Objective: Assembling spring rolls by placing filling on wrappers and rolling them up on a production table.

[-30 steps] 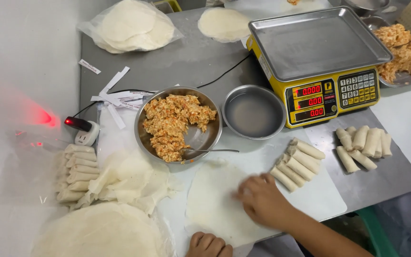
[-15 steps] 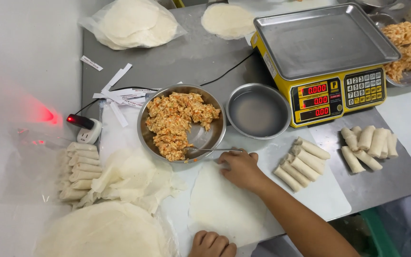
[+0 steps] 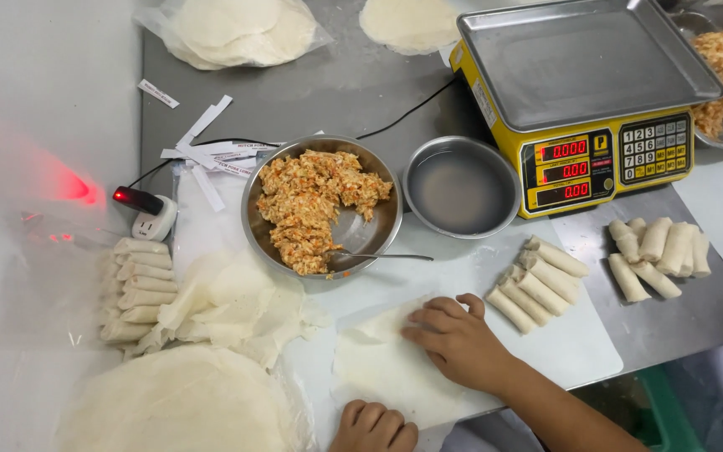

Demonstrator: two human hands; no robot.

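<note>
A thin pale wrapper lies flat on the white board at the near edge. My right hand rests on its right side, fingers spread towards a folded-up corner. At the wrapper's near edge sits my left hand, its fingers curled over that edge. Just beyond stands a steel bowl of orange minced filling. A spoon lies in it, with its handle pointing right.
A small steel bowl of water and a yellow scale stand behind. Finished rolls lie right, far right and left. Wrapper stacks, torn sheets, a bagged stack and a plug fill the left.
Half a second ago my right hand was up by the spoon handle; it has come back down onto the wrapper. My left hand has stayed at the near edge.
</note>
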